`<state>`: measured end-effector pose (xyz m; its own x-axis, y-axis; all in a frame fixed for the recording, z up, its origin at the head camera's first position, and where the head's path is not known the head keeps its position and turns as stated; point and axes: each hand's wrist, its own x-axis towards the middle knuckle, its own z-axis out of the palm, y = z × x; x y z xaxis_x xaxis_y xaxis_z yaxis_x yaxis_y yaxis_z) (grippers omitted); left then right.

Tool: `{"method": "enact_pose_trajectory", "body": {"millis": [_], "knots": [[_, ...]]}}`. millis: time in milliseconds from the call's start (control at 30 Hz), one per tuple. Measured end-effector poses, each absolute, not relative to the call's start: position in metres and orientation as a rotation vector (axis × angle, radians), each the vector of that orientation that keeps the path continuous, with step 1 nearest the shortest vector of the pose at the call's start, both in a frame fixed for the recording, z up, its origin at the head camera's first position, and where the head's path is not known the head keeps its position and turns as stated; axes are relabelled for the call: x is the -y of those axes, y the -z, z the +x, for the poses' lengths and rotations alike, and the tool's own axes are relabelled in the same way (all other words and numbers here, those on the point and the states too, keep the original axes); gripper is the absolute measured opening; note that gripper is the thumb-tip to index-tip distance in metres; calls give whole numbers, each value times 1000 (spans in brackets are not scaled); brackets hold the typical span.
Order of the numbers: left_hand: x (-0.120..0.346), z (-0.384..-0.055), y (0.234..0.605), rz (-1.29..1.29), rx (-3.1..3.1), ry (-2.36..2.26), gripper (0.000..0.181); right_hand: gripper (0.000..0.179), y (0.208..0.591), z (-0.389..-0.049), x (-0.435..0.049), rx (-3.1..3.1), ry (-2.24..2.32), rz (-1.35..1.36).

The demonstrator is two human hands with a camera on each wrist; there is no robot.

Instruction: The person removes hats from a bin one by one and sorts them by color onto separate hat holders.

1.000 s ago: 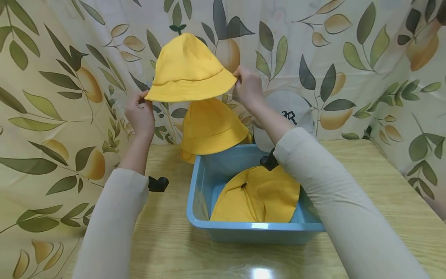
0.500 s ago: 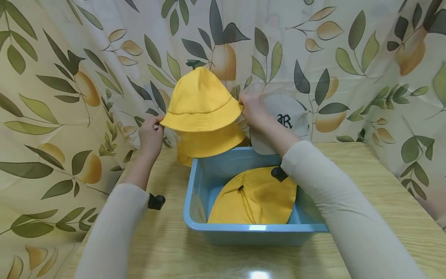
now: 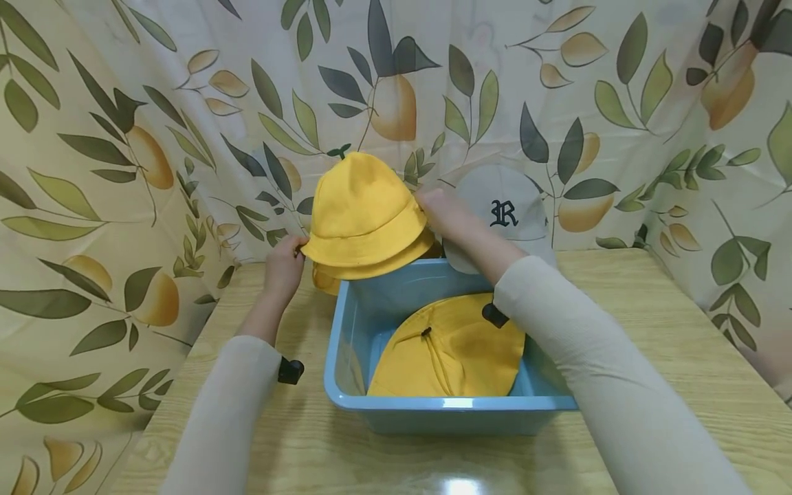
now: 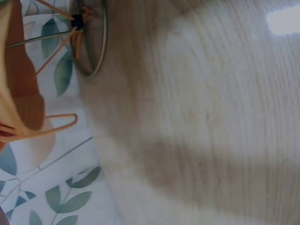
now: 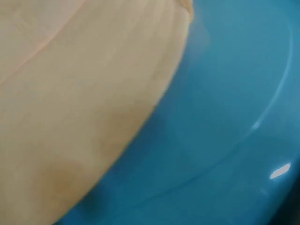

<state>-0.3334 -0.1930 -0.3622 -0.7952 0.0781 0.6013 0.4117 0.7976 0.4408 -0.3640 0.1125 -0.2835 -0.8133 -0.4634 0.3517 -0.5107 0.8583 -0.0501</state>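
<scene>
A yellow bucket hat (image 3: 361, 206) with a small green sprout (image 3: 339, 151) on its crown sits low over another yellow hat (image 3: 402, 261), whose brim peeks out underneath. At its left brim edge, my left hand (image 3: 283, 269) pinches the cloth. My right hand (image 3: 442, 210) holds the brim on the opposite side, its fingertips partly hidden. In the left wrist view, orange cords (image 4: 61, 124) hang from a hat's inside near a thin metal ring (image 4: 97, 65) standing on the table.
In front stands a blue basin (image 3: 458, 404) with a flat yellow hat (image 3: 454, 350) inside, also filling much of the right wrist view. Behind my right forearm is a pale cap (image 3: 513, 199) with a black letter. A leaf-patterned curtain (image 3: 402, 41) backs the wooden table (image 3: 631, 309).
Both hands have brought the sprout hat down and slightly right, from above the rear yellow hat until it covers most of it. The basin and the hat inside stay put.
</scene>
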Motion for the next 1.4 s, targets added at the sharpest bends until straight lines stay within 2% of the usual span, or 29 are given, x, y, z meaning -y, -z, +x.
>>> {"method": "enact_pose_trajectory", "body": {"millis": [267, 500, 867, 1033, 1167, 1300, 1400], "knots": [[194, -333, 379, -362, 2392, 802, 12, 17, 294, -362, -109, 2689, -49, 859], [193, -331, 376, -368, 2417, 844, 15, 14, 292, -364, -110, 2721, -18, 867], [200, -309, 346, -521, 2640, 786, 27, 13, 279, -352, -113, 2762, -65, 857], [200, -300, 330, -609, 2702, 665, 32, 4, 263, -348, -114, 2836, -231, 846], [198, -295, 319, -697, 2730, 561, 32, 15, 249, -343, -116, 2924, -439, 811], [194, -289, 308, -761, 2730, 505, 31, 15, 240, -336, -120, 2993, -464, 797], [189, -283, 297, -789, 2727, 482, 32, 21, 233, -329, -124, 3010, -451, 825]]}}
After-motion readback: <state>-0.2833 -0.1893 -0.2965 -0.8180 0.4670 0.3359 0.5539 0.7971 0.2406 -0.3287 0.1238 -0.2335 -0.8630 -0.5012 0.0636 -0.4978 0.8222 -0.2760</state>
